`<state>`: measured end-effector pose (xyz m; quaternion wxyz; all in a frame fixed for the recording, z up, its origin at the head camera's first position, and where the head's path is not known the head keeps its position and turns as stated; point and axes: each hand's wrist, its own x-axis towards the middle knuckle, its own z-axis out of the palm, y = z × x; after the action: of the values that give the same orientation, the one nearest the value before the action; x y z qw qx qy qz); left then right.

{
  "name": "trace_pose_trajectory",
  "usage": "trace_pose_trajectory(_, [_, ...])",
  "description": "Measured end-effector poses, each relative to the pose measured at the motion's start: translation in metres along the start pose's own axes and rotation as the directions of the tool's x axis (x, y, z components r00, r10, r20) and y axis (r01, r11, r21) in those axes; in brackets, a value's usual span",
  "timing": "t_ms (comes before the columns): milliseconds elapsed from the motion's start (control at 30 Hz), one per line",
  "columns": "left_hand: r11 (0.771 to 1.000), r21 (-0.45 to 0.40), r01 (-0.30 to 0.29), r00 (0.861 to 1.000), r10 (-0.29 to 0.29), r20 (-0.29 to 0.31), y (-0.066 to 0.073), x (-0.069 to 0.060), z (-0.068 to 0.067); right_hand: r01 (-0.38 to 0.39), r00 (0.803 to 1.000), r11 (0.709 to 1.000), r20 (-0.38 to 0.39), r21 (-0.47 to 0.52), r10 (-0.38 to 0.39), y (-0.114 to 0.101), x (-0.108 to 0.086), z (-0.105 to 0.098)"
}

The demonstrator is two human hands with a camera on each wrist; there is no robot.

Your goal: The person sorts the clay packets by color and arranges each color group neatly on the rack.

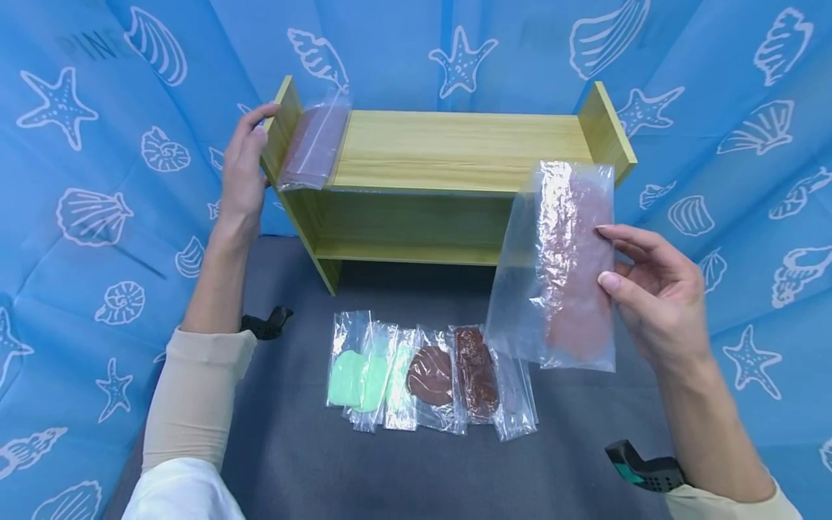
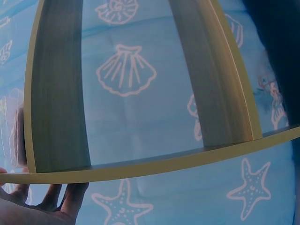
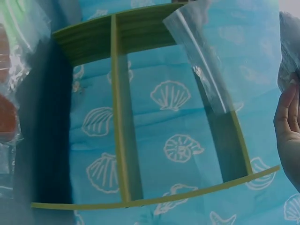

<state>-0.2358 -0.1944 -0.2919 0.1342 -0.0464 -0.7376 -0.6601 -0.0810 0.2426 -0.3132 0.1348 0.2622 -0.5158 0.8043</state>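
In the head view, my left hand (image 1: 245, 162) grips the left side panel of a wooden shelf (image 1: 455, 152), fingers over its outer edge; the left wrist view shows those fingers (image 2: 70, 199) against the panel. A clear bag with a flat mauve piece (image 1: 316, 141) leans at the left end of the top board. My right hand (image 1: 663, 296) pinches the right edge of another clear bag with a pinkish piece (image 1: 578, 267), held up in front of the shelf's right end. The right wrist view shows this bag's clear film (image 3: 243, 51) and part of my right hand (image 3: 288, 131).
On the dark grey table (image 1: 416, 477), in front of the shelf, lies a row of clear bags: several with mint-green pieces (image 1: 347, 378), one with a round brown piece (image 1: 430, 375), one with a reddish-brown piece (image 1: 477, 372). A blue shell-print curtain (image 1: 390, 43) hangs behind and at both sides.
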Motion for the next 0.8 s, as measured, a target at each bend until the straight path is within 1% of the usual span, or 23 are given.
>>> trace_pose_trajectory(333, [1.0, -0.001, -0.006, 1.0, 0.006, 0.006, 0.0, 0.001, 0.002, 0.028, 1.0, 0.999, -0.002, 0.023, -0.028, -0.003, 0.017, 0.013])
trace_pose_trajectory(500, [1.0, 0.009, 0.003, 1.0, -0.003, 0.003, 0.0, 0.0, 0.001, 0.044, 0.999, 0.998, -0.023, 0.042, -0.043, -0.004, 0.025, 0.021])
trace_pose_trajectory(600, [1.0, 0.024, 0.009, 1.0, -0.009, 0.003, 0.0, 0.0, 0.001, 0.054, 0.998, 0.998, -0.038, 0.028, -0.052, -0.005, 0.031, 0.026])
trace_pose_trajectory(700, [0.999, 0.03, 0.011, 1.0, -0.011, 0.002, 0.0, 0.0, 0.001, 0.03, 0.999, 1.0, -0.045, 0.006, -0.029, -0.007, 0.039, 0.03])
trace_pose_trajectory(800, [0.999, 0.031, 0.01, 1.0, -0.01, 0.001, 0.0, 0.0, 0.001, -0.016, 0.998, 1.0, -0.055, -0.027, 0.014, -0.008, 0.047, 0.035])
